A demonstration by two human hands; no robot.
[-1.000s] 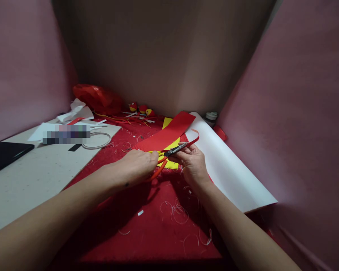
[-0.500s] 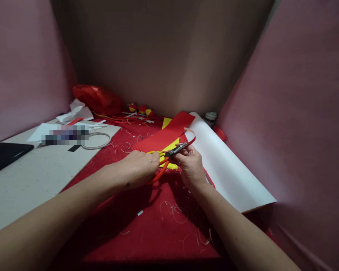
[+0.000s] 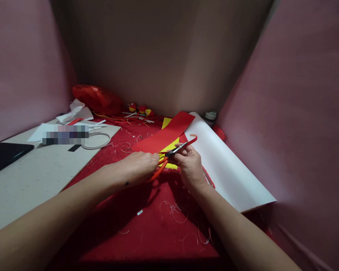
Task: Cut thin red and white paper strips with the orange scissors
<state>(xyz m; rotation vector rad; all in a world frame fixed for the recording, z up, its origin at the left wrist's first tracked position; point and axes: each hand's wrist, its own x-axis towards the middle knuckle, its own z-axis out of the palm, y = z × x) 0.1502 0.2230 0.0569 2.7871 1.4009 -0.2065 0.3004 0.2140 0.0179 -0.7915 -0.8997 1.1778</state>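
My left hand (image 3: 142, 165) is closed round the handles of scissors (image 3: 171, 153) with yellow and orange grips, their blades pointing up and right. A narrow red strip (image 3: 192, 140) lies along the blades and curls at its far end. My right hand (image 3: 190, 162) pinches the strip just below the blade tips. Behind the scissors a wide red ribbed sheet (image 3: 169, 130) lies across yellow sheets (image 3: 173, 145).
A white sheet (image 3: 228, 165) slopes down at the right. At the left are a pale board (image 3: 45, 169), a dark flat device (image 3: 9, 154) and a ring (image 3: 96, 146). A red bag (image 3: 97, 98), small red-yellow balls (image 3: 142, 109) and a lidded jar (image 3: 210, 116) stand behind.
The scissor handles and blades have drawn closer together. The strip's curled end has dropped and shifted slightly right. Both hands have stayed nearly in place.
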